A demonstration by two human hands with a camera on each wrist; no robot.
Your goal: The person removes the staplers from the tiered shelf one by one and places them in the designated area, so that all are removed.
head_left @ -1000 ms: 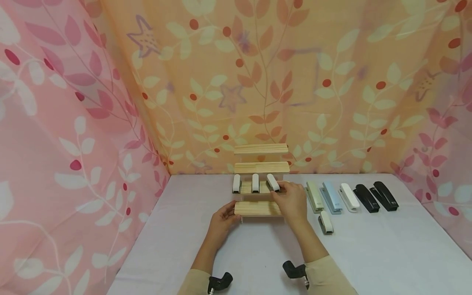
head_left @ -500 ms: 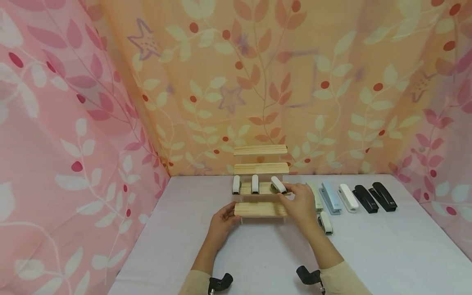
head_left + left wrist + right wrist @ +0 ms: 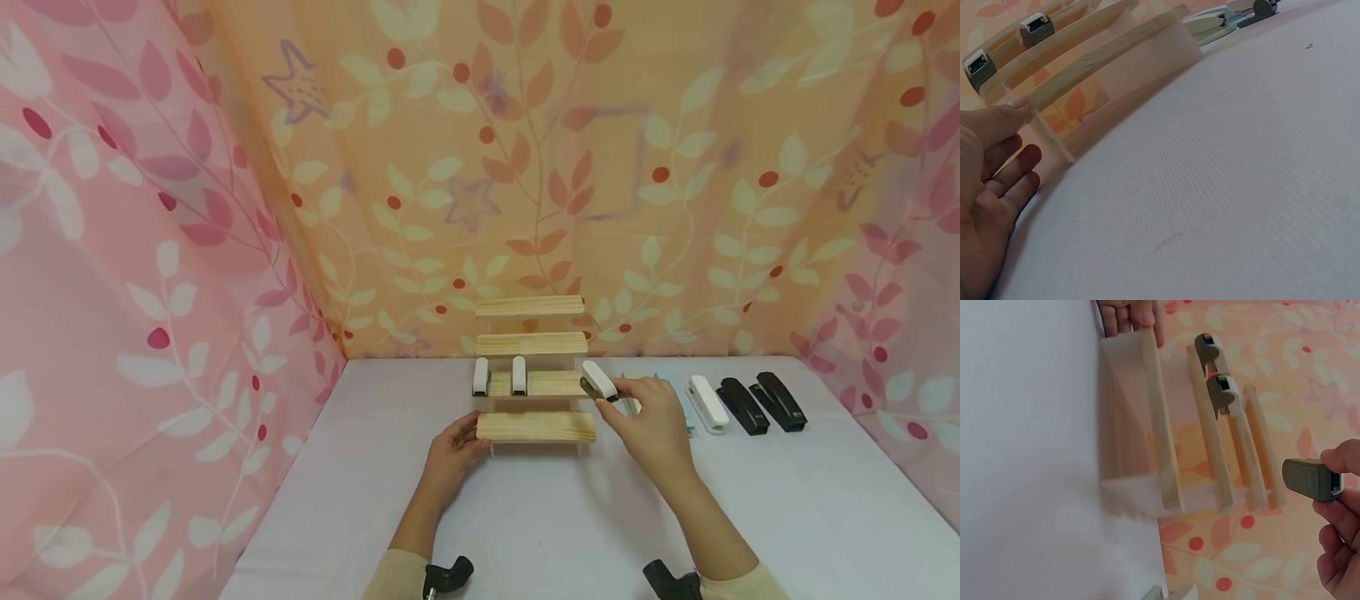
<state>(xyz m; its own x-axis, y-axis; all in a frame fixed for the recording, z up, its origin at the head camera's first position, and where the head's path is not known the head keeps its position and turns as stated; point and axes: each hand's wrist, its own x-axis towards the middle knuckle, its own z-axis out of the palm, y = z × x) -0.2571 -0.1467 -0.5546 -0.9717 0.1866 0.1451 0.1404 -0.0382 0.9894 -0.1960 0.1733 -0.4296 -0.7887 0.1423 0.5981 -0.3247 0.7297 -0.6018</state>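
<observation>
My right hand [image 3: 654, 425] pinches a small white and grey-green stapler [image 3: 600, 380] between thumb and fingers, lifted beside the right end of a tiered wooden shelf stand [image 3: 536, 427]. In the right wrist view the stapler's grey-green base [image 3: 1305, 477] faces the camera. My left hand [image 3: 448, 454] holds the left end of the lowest tier, thumb [image 3: 1010, 115] against the board's end and fingers below it. Two similar small staplers stand on the second tier up, one at the left end [image 3: 480, 377] and one near the middle [image 3: 519, 375].
To the right, a white stapler [image 3: 708, 403] and two black staplers [image 3: 743, 404] lie on the white tablecloth [image 3: 540, 525]. Behind my right hand, a light blue stapler [image 3: 688, 410] and a green one [image 3: 632, 406] are partly hidden. A patterned curtain [image 3: 420, 250] hangs behind the stand.
My right hand has taken the small stapler off the right end of the second tier and carried it rightward, tilting it. It now covers the loose small stapler. My left hand stays put.
</observation>
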